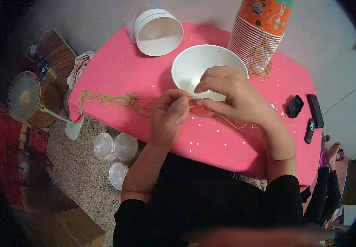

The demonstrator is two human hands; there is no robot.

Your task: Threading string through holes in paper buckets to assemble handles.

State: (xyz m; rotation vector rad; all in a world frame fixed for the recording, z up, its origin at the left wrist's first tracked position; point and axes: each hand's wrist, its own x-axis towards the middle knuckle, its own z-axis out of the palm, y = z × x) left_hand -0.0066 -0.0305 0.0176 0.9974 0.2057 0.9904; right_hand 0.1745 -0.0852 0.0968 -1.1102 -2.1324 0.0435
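Observation:
My left hand (169,113) is closed in a pinch on a thin tan cord (191,107), in front of a white paper tub (180,68). Small and pale, the cord's end shows at the fingertips. From the right, my right hand (237,94) reaches over the tub's near rim. Its thumb meets the cord at the left fingertips, while its other fingers curl above. What lies between those fingers is partly hidden. More cord comes out below the right hand onto the pink cloth. A loose bundle of cord (120,100) trails to the left.
At the back right rises a tall stack of tubs (256,39), cord draped down it. More white tubs (159,37) lie on their side at the back left. Paper bits dot the pink tablecloth (244,158). A black tray (294,106) and remote (310,131) lie right; lined bins (125,146) stand below.

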